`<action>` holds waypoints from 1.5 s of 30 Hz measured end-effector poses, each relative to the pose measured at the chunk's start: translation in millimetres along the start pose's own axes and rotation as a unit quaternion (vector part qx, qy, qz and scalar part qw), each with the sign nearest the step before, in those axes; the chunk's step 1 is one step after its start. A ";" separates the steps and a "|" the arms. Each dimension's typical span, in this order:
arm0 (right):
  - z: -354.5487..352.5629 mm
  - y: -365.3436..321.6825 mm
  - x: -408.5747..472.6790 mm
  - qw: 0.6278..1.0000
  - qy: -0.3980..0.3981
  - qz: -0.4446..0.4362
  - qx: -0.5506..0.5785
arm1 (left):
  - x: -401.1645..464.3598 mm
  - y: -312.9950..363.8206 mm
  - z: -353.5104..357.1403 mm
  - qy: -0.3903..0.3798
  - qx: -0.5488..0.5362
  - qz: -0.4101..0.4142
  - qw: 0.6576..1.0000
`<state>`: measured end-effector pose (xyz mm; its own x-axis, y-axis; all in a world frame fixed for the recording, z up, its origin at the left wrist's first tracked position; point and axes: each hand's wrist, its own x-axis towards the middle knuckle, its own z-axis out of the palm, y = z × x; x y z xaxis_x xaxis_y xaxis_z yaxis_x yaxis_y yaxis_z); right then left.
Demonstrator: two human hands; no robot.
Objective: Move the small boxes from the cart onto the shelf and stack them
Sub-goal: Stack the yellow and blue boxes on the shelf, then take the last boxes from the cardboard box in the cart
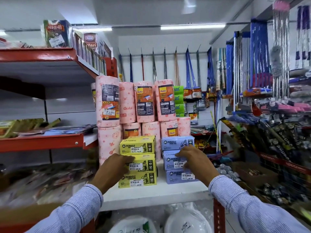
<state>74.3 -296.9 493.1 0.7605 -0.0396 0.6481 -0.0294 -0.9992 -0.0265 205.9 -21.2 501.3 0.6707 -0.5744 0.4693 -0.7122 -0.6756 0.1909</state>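
Two stacks of small garbage-bag boxes stand on the white shelf. The yellow stack is three boxes high, and the blue stack beside it on the right is also three high. My left hand rests against the left front of the middle yellow box. My right hand lies over the front of the middle blue box, fingers curled on it. Whether either hand truly grips its box is unclear. No cart is in view.
Pink kitchen-towel rolls are stacked right behind the boxes. Red-edged shelves run along the left. Brooms and mops hang on the back wall and right side. White plates in plastic sit below the shelf.
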 end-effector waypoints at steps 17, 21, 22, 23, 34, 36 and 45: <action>19.0 -45.5 -83.4 0.994 -0.017 0.026 -0.106 | -89.2 25.7 58.1 0.136 0.088 0.146 0.976; 39.2 -77.1 -166.7 0.997 -0.043 0.033 -0.063 | -148.8 27.2 111.4 0.084 0.044 0.136 0.986; 44.6 -82.2 -187.3 0.996 -0.058 0.038 -0.052 | -161.9 27.1 122.7 0.075 0.026 0.139 0.987; 55.0 -87.2 -213.8 0.994 -0.088 0.050 -0.044 | -180.9 26.9 141.3 0.058 0.010 0.137 0.989; 192.4 -70.3 -425.1 0.891 -0.418 0.173 0.044 | -341.6 28.7 322.9 -0.242 -0.073 0.070 0.965; 222.3 -66.1 -459.7 0.869 -0.460 0.173 0.059 | -374.8 31.7 364.4 -0.306 -0.094 0.051 0.946; 337.6 -59.5 -568.5 0.720 -0.671 0.144 0.103 | -461.0 48.4 511.6 -0.543 -0.051 -0.007 0.838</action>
<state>-137.3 -214.5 -130.8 0.6872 -0.0707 -0.7230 -0.3202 -0.9228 -0.2142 -31.7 -25.6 -146.9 0.4325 -0.6864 -0.5846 -0.6792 -0.6744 0.2894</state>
